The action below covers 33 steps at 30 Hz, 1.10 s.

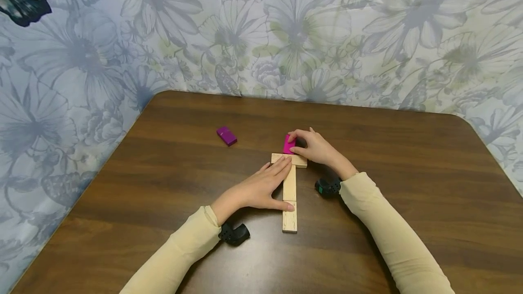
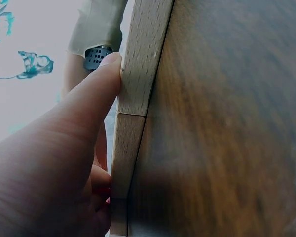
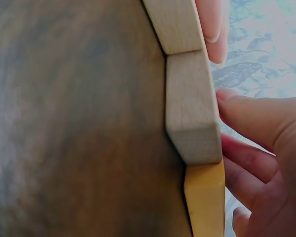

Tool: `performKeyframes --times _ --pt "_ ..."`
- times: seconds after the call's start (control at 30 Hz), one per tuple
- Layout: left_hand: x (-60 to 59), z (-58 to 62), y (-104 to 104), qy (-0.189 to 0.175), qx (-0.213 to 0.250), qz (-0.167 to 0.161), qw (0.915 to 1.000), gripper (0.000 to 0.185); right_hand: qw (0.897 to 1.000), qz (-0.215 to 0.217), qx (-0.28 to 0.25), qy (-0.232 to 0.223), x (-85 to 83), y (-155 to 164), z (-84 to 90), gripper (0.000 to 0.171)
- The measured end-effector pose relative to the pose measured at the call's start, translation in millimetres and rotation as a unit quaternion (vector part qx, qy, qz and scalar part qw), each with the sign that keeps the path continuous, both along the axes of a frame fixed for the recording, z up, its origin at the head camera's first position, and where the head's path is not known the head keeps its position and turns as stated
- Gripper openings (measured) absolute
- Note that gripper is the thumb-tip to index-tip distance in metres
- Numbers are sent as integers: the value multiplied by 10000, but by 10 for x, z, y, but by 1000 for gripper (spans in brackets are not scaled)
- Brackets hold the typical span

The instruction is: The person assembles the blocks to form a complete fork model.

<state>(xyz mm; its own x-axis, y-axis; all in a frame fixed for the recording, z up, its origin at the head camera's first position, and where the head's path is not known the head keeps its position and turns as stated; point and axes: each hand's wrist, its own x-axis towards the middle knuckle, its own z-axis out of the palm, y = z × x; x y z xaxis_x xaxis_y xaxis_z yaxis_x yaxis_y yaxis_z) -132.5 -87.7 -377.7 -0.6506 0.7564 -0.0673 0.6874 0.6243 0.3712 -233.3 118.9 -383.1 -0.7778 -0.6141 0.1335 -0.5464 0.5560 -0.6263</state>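
Pale wooden blocks lie flat in a T: two end to end form the stem [image 1: 289,218], and a crosspiece [image 1: 301,161] sits across its far end. Spread flat, my left hand [image 1: 261,189] rests its fingertips on the crosspiece and its thumb on the near stem block. Beyond the crosspiece, a bright pink block [image 1: 288,145] stands in line with the stem. Thumb and index finger of my right hand [image 1: 313,147] pinch this block. In the right wrist view, a yellow block side [image 3: 205,200] shows against the crosspiece [image 3: 192,98].
A purple block [image 1: 226,135] with a line across its middle lies apart, farther left on the brown wooden table [image 1: 163,158]. Black wrist devices [image 1: 236,235] hang beneath both sleeves. A flower-printed cloth [image 1: 245,49] rises behind the table's far edge.
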Motion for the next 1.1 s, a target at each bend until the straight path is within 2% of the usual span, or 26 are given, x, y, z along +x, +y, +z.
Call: performKeyframes --times 0.2,0.37,0.47,0.73,1.1 --pt "26 -14 1 -68 19 -4 10000 99 9997 -12 224 -23 18 5 13 18" --pt "59 -14 -8 -117 29 24 9999 99 9983 206 549 -46 44 7 24 38" --pt "63 -7 -8 -111 33 29 9999 100 9968 351 719 -48 48 7 38 44" --pt "39 4 2 -21 45 17 10000 99 9961 407 780 112 -20 20 75 44" --pt "30 11 0 -77 54 11 10000 100 9958 461 790 -29 -70 57 62 45"
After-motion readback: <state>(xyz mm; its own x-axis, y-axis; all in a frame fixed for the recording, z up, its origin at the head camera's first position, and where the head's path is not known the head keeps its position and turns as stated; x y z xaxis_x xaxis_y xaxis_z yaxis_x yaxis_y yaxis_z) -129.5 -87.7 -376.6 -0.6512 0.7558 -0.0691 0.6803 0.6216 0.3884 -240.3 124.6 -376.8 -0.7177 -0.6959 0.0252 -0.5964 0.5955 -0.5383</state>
